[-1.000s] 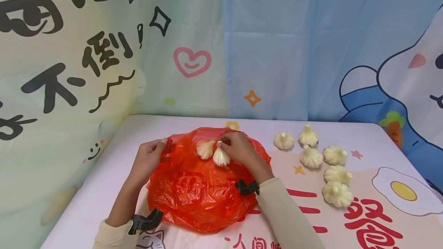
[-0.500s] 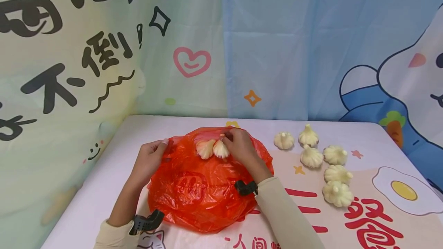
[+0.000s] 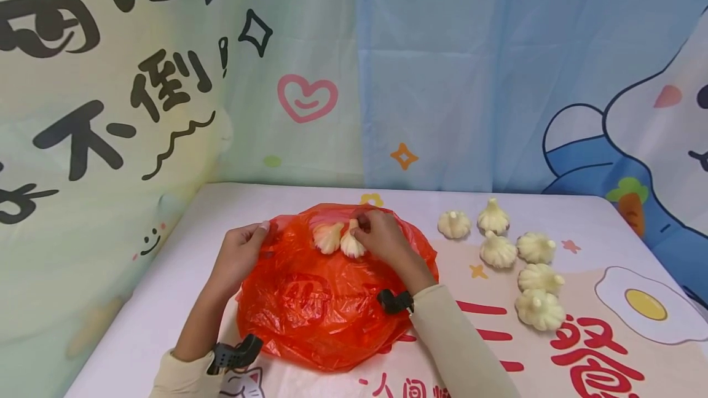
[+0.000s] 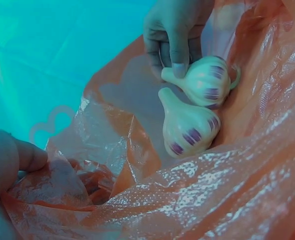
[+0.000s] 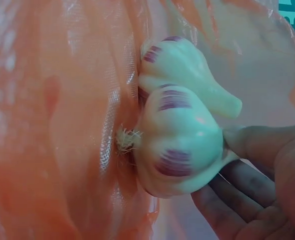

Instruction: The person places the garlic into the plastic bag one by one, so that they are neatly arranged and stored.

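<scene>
Blue cloth [image 3: 431,78] hangs behind the printed table [image 3: 586,220]

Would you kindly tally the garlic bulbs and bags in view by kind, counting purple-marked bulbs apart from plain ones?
Plain bulbs: 6
Purple-marked bulbs: 2
Red bag: 1
Total: 9

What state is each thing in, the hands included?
Red bag: open, crumpled
Left hand: gripping the bag's edge
Held bulb: whole, purple-marked
Right hand: pinching that bulb's stem
Neighbouring bulb: whole, purple-marked, unheld in the bag
Six pale bulbs: whole, lying loose on the table
Black wrist devices: strapped on both wrists
</scene>
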Demonstrator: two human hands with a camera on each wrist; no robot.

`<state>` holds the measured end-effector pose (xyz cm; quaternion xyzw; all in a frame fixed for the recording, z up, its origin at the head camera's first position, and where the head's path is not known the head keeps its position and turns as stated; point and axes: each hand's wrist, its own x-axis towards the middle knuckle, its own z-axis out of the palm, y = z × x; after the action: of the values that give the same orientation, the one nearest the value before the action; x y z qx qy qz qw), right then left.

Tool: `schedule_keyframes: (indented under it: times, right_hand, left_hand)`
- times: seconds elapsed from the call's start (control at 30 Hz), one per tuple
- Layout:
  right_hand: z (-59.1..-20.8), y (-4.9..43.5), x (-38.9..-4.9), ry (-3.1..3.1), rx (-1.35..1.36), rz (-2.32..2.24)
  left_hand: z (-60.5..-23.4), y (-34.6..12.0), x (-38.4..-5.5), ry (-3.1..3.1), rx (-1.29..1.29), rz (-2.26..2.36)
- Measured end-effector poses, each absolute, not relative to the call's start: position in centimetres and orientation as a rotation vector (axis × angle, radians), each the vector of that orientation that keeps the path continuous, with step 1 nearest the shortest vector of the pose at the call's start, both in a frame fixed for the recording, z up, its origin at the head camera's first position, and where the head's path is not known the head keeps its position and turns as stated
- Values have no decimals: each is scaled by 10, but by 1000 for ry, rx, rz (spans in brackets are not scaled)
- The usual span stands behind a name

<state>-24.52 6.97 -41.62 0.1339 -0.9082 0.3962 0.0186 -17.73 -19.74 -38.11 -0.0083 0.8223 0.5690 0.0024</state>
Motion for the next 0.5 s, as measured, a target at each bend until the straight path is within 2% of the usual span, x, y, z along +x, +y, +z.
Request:
schedule_keyframes:
  times: [0.5]
  right_hand:
    - [-418,69,-248,-2828,312,1215]
  left_hand:
    - [-383,-199,-179,2568,-22,1797]
